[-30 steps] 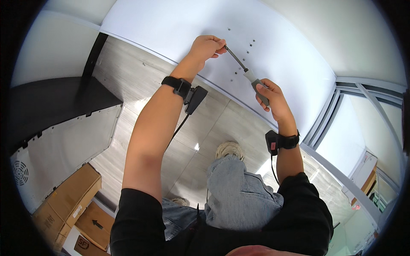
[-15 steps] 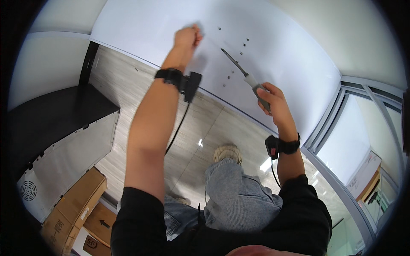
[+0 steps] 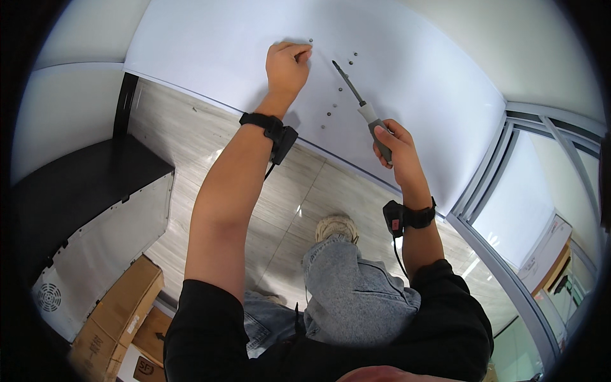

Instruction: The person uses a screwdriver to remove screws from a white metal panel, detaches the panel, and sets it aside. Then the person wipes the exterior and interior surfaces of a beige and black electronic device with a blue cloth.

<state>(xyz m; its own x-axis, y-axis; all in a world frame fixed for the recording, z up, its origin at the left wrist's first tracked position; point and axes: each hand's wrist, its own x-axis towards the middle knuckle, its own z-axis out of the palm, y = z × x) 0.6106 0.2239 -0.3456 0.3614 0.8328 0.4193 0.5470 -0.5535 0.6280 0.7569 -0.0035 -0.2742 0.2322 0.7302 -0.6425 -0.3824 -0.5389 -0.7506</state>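
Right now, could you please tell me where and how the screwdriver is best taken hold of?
Probably by the grey handle of the screwdriver, from the lower right, where the right hand grips it: the handle is thicker than the slim shaft, which slants away toward the upper left over the white tabletop.

Brown cardboard box (image 3: 127, 293), black-topped cabinet (image 3: 95, 188)

the single head view, a wide fisheye, looks steeply down past the person's jeans (image 3: 350, 293), facing forward over the floor (image 3: 305, 197) to the nearby hands (image 3: 286, 70) and white tabletop (image 3: 216, 44).
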